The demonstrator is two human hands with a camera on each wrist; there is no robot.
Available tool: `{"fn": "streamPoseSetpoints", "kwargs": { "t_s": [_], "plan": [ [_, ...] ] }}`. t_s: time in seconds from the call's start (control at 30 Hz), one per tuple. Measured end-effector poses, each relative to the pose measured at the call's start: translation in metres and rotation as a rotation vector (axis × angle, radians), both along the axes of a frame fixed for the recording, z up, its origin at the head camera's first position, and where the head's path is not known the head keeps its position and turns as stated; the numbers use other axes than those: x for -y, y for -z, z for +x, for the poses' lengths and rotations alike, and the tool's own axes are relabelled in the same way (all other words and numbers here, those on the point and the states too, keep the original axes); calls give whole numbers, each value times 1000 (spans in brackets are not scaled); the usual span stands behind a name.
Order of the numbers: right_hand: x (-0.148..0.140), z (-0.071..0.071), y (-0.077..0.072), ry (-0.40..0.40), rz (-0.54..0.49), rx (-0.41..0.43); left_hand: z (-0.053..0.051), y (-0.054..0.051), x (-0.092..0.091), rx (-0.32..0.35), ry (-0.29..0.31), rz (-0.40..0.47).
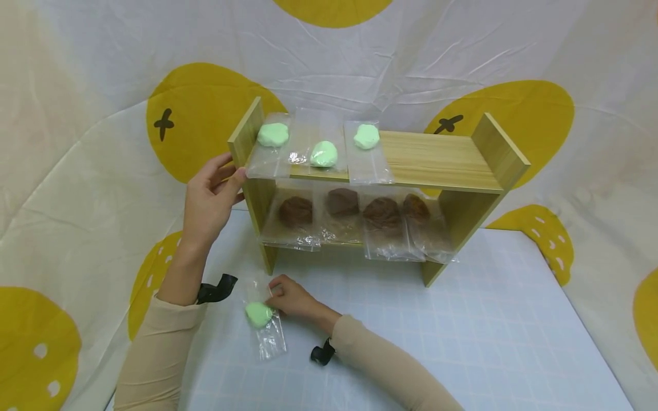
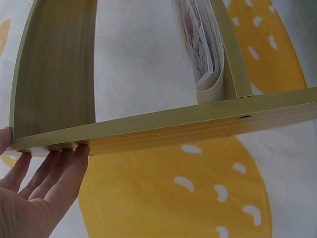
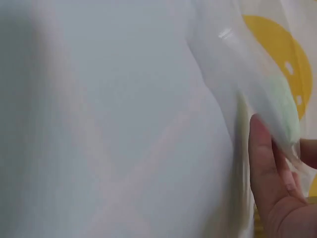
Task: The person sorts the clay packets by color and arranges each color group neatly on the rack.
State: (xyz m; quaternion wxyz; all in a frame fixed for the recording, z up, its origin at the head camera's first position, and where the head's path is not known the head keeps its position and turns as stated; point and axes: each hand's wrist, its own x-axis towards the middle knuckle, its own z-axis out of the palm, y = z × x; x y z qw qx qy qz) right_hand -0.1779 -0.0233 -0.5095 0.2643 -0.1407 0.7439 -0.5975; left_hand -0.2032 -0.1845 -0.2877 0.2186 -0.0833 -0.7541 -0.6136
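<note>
At the left end of a two-tier wooden shelf (image 1: 432, 157), my left hand (image 1: 209, 202) grips the side panel (image 2: 163, 124). Its fingers lie against the outer face, and the thumb is at the front edge. Lower down, my right hand (image 1: 295, 299) pinches the edge of a clear plastic bag (image 1: 269, 342) holding a pale green lump (image 1: 259, 314). That bag is over the tabletop, in front of the shelf's left leg. In the right wrist view the bag (image 3: 237, 54) is lifted between thumb and fingers, the green lump blurred inside.
Three clear bags with green lumps (image 1: 366, 137) lie side by side on the left of the upper tier. Several bags with brown lumps (image 1: 382, 212) fill the lower tier, their ends overhanging its front. A light checked cloth (image 1: 488, 319) covers the table; a patterned curtain (image 1: 360, 68) hangs behind.
</note>
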Motion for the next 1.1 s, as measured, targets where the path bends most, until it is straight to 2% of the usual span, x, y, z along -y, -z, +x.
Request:
{"fn": "streamPoseSetpoints", "kwargs": {
  "t_s": [0.07, 0.17, 0.37, 0.53, 0.7, 0.8, 0.97, 1.1],
  "plan": [
    [-1, 1, 2, 22, -79, 92, 0, 0, 0, -8, 5, 6],
    [-5, 3, 6, 46, -168, 185, 0, 0, 0, -12, 12, 18],
    [-19, 11, 9, 42, -272, 273, 1, 0, 0, -12, 10, 15],
    [-33, 19, 4, 14, -319, 346, 1, -1, 0, -8, 9, 16],
    [-45, 24, -3, 19, -322, 360, 1, -1, 0, -12, 13, 19],
    [-53, 27, -10, -8, -314, 344, 1, 0, 0, -17, 14, 17],
    [-71, 33, -30, -97, -324, 305, 2, 0, 0, -18, 14, 8],
    [-90, 38, -54, -156, -333, 257, 2, -1, -1, -15, 14, 7]
  ]
}}
